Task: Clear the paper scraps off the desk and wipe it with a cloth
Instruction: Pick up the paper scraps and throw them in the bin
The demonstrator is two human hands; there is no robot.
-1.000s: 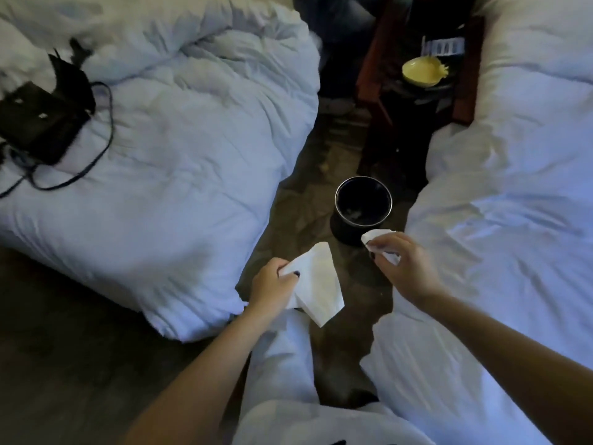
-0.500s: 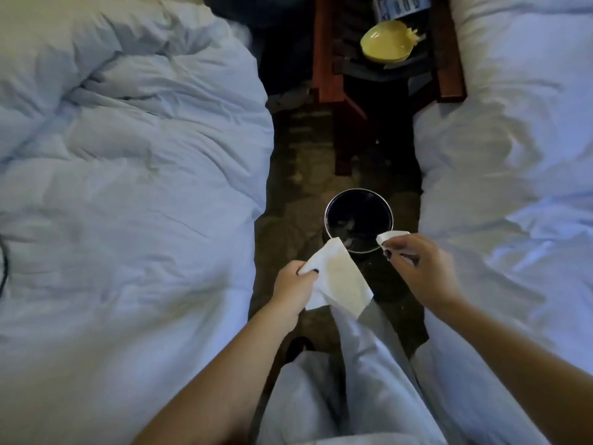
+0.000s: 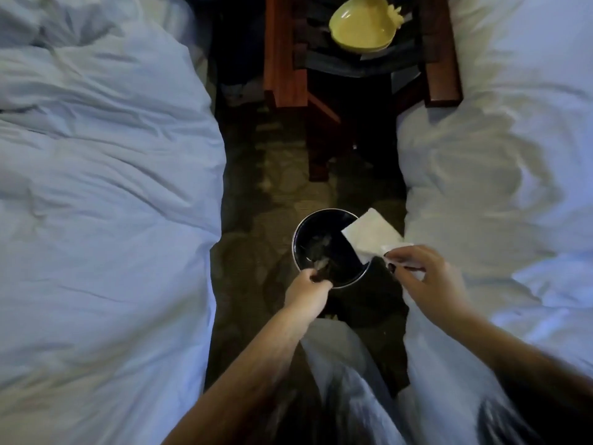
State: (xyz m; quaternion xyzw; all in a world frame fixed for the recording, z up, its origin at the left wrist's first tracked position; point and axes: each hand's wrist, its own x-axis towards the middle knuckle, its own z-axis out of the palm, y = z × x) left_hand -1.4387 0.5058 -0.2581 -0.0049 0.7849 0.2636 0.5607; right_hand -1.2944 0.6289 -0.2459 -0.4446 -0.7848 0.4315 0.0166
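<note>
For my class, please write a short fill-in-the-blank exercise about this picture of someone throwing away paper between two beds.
1. The white paper sheet is held by the person's ____ hand.
2. The left hand reaches over the rim of the round black ____.
3. The dish on the wooden table at the top is ____ in colour.
4. On both sides of the floor lie ____ duvets.

Missing words: right; bin; yellow; white
</note>
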